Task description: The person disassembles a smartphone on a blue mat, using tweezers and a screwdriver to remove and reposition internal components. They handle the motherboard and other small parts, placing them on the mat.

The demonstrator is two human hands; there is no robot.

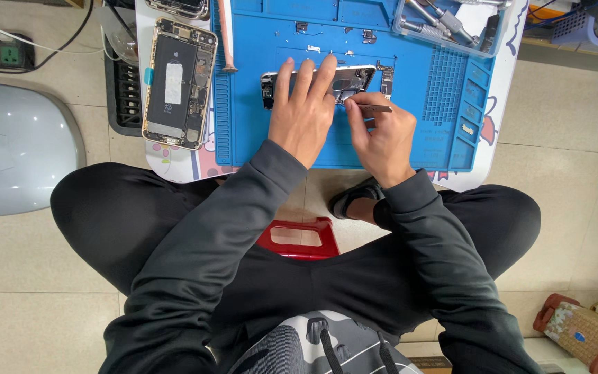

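Blue repair mat (423,131) on low table (503,41), tiled floor (576,125) around

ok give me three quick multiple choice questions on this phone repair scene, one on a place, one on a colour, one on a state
1. Where does the opened phone with the black battery lie?
A. left of the blue mat
B. on the floor
C. in the clear tray

2. What colour is the work mat?
A. green
B. blue
C. grey

3. What is the right hand doing?
A. resting empty on a knee
B. holding a thin metal tool at the phone
C. holding a cup

Answers:
1 A, it sits on the table edge beside the mat.
2 B, the mat is bright blue.
3 B, the tool is pinched in its fingers next to the phone frame, which the left hand presses down.
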